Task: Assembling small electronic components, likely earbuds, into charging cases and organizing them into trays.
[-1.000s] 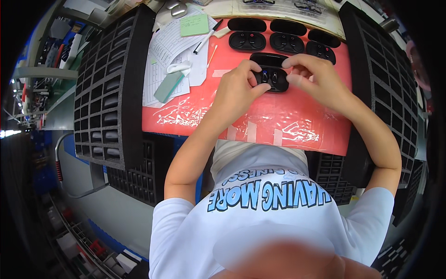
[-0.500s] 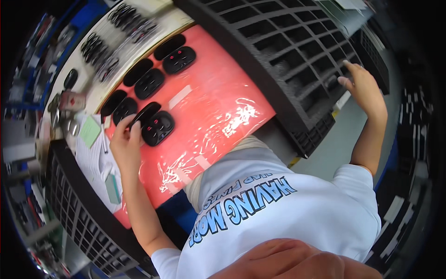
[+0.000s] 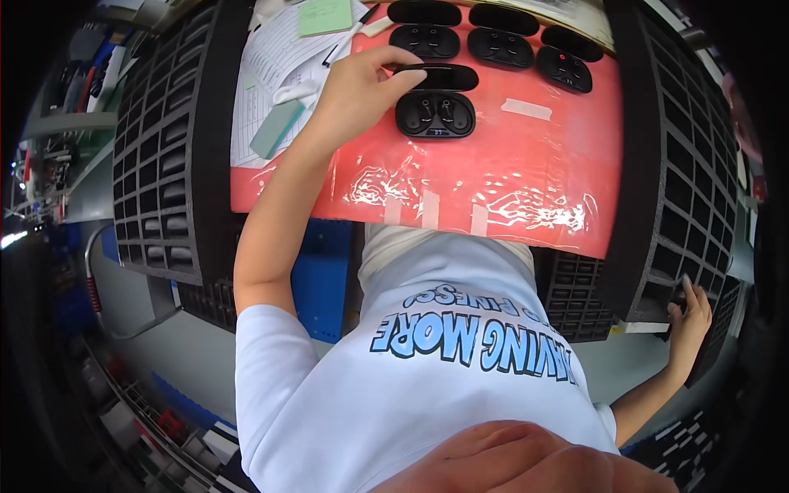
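Note:
My left hand [image 3: 362, 92] reaches over the red mat [image 3: 542, 156], thumb and forefinger closed on the left end of the raised lid of a black earbud charging case [image 3: 436, 115]. Two earbuds sit in that case, and a small display glows on its front. Behind it stand three more black cases with lids up: one at left [image 3: 423, 41], one in the middle [image 3: 500, 48] and one at right [image 3: 565, 69], which shows a red light. My right hand [image 3: 690, 320] is low at the right, fingers apart at the near corner compartment of a black foam tray [image 3: 657, 246].
Left of the mat lie printed sheets [image 3: 275, 57], a green note pad [image 3: 324, 16], a pen [image 3: 349, 37] and a teal block [image 3: 278, 130]. Another black gridded tray [image 3: 156, 164] stands at the left. Tape strips [image 3: 527, 108] stick to the mat.
My view has turned, so the mat now lies straight ahead. My left hand has closed on the near case's lid. The red lights in that case no longer show. My right hand stays by the tray.

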The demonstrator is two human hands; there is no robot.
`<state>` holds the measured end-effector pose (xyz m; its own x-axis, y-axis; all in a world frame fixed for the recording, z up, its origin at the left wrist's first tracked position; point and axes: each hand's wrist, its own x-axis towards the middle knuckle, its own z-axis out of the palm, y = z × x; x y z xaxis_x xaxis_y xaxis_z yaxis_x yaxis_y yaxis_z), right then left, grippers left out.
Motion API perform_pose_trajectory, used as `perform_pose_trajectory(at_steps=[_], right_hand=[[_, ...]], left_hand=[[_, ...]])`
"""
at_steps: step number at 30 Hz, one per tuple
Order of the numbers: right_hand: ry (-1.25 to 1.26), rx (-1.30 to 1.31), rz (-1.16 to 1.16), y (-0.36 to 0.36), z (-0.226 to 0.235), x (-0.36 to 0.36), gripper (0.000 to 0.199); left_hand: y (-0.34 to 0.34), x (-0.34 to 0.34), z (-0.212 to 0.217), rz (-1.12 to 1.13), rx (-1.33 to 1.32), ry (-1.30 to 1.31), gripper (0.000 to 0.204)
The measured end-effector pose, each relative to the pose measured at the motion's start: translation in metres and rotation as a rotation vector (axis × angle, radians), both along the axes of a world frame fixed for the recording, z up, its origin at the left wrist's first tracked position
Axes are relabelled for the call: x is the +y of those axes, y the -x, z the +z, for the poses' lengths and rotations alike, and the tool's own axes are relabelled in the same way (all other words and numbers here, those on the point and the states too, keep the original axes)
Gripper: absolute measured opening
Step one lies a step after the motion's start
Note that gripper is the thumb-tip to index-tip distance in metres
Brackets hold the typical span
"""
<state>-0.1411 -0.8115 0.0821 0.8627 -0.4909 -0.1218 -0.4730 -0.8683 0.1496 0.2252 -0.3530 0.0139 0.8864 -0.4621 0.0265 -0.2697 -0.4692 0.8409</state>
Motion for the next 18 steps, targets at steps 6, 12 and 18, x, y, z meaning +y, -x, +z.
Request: perform_pose_trajectory(at_steps=[6,12,18], right_hand=[[0.225,0.012,0.211,0.020,-0.010,-0.013,0.051],[-0.778,-0.810,-0.374,0.048,0.022,-0.047,0.045],[-0.959,-0.759,-0.149,-0.083,0.037,-0.002,0.046]], left_hand=[[-0.008,0.012,0.001,0.020,0.062,0.026,0.024],[-0.015,0.028,-0.007,-0.011,0.040,0.060,0.024],[-0.020,0.034,0.010,-0.105,-0.138,0.207,0.030]])
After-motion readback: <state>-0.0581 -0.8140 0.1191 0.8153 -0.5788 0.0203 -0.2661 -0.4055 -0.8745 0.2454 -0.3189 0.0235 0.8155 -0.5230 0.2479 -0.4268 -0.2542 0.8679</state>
